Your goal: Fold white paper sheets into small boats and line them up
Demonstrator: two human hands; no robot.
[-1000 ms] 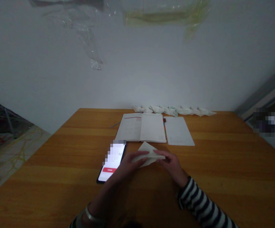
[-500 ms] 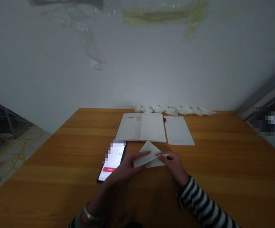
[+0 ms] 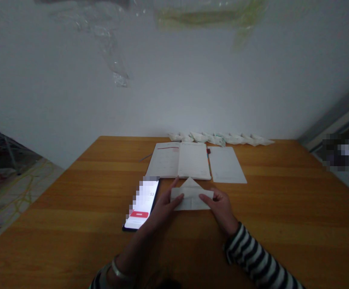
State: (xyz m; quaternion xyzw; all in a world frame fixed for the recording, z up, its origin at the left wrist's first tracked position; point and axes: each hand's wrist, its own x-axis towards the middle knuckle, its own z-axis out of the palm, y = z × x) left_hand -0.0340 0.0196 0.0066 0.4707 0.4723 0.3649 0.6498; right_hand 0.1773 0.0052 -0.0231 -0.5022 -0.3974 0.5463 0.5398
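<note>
Below a pale wall [image 3: 174,80], on the near side of an open notebook [image 3: 194,160] resting on the wooden surface [image 3: 270,204], the folded paper [image 3: 192,204] is held at its two ends by the left hand [image 3: 163,204] and right hand [image 3: 223,208], thumbs on the near face. Its flaps, parted a moment ago at the right hand's pinch, now present a flat band with a pointed peak behind, which suggests a fold has been settled. Against the earlier view, the phone [image 3: 136,223] at left lies unmoved.
</note>
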